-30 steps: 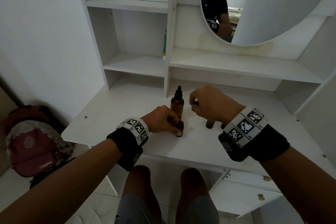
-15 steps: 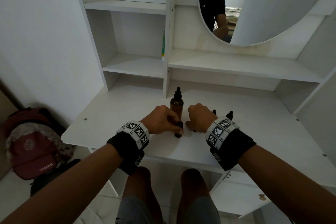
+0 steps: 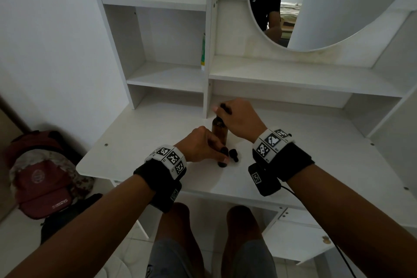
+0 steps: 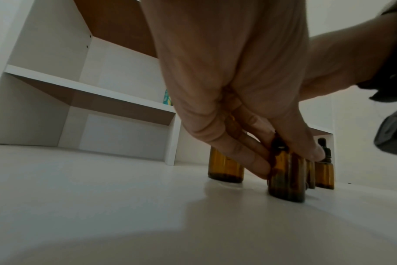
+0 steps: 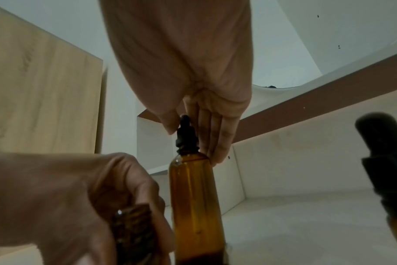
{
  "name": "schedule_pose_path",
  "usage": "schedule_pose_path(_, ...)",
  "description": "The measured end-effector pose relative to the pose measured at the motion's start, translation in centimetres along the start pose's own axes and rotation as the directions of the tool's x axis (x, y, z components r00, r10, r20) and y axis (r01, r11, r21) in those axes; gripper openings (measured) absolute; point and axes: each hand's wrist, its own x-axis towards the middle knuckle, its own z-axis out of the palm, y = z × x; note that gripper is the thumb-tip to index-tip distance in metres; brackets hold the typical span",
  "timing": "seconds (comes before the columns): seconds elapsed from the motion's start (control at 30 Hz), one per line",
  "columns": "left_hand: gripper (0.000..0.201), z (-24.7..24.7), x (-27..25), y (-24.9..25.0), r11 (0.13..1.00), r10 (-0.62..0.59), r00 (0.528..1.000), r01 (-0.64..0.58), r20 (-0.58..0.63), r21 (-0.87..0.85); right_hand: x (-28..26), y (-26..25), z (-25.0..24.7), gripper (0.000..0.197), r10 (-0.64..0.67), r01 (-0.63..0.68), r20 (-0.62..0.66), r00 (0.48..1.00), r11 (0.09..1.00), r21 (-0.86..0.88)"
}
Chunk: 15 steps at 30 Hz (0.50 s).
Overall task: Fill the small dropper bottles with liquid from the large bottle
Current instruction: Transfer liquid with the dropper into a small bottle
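The large amber bottle point(image 3: 218, 131) stands upright on the white desk point(image 3: 316, 165). My right hand point(image 3: 222, 109) reaches over it, and thumb and fingers pinch its black dropper cap point(image 5: 185, 136). In front of it my left hand point(image 3: 222, 156) grips a small amber bottle point(image 4: 287, 181) that stands on the desk, its neck bare of a cap. Just right of that one stands a small bottle with a black dropper cap point(image 3: 233, 155), also seen as the capped small bottle point(image 4: 325, 170) in the left wrist view. Another small bottle is half hidden between these two.
White shelves point(image 3: 167, 74) and a divider panel point(image 3: 208, 74) rise close behind the bottles. A round mirror point(image 3: 327, 7) hangs above the right shelf. A green tube point(image 3: 203, 52) leans in the left cubby. A red bag point(image 3: 40, 185) lies on the floor at left.
My right hand has lifted from beside the left hand and gone forward onto the large bottle's dropper cap. The left hand has kept hold of the small bottle in place.
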Motion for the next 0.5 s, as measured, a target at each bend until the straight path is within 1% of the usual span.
schedule_pose_path(0.2, 0.024, 0.03, 0.07, -0.25, 1.0, 0.007, 1.0, -0.007, -0.007, -0.02, 0.55, 0.19, 0.33, 0.045, 0.005, 0.001, -0.128, 0.992, 0.999, 0.045)
schedule_pose_path(0.37, 0.026, 0.05, 0.07, -0.33, 1.0, 0.012, 1.0, -0.012, -0.006, -0.013, 0.86, 0.2, 0.13, 0.044, -0.042, 0.047, -0.132, 0.99, 0.998, 0.035)
schedule_pose_path(0.5, 0.024, 0.0, 0.03, -0.26, 0.999, 0.022, 1.0, -0.022, 0.001, -0.024, 0.85, 0.41, 0.56, 0.043, -0.044, 0.053, -0.144, 0.989, 0.997, 0.056)
